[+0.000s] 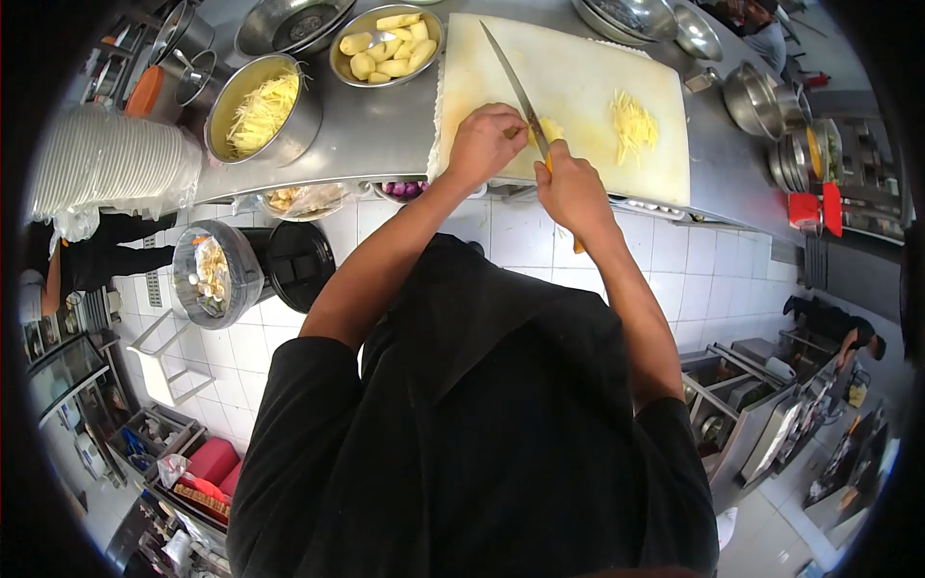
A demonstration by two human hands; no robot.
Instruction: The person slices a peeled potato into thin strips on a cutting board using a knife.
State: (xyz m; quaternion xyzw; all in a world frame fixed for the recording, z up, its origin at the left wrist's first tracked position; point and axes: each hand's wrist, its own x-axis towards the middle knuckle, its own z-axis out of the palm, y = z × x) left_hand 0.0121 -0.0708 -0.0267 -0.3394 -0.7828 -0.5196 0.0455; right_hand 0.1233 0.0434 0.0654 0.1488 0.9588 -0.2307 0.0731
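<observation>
My right hand (573, 193) grips a long kitchen knife (513, 79) by its yellow handle. Its blade points away over the white cutting board (568, 63). Left of the blade, the curled fingers of my left hand (489, 143) press on a pale yellow potato piece, mostly hidden by fingers and blade. More cut potato (551, 129) shows just right of the knife. A loose pile of potato shreds (634, 127) lies toward the board's right side.
A metal bowl holds peeled potatoes (390, 48) beyond the board's left edge. Nearer left stands a pot (297, 125) of potato shreds (260, 111). Stacked white containers (116, 169) sit far left. Below are a waste bin (217, 275) and a stool (164, 361). Another person (838, 328) is at right.
</observation>
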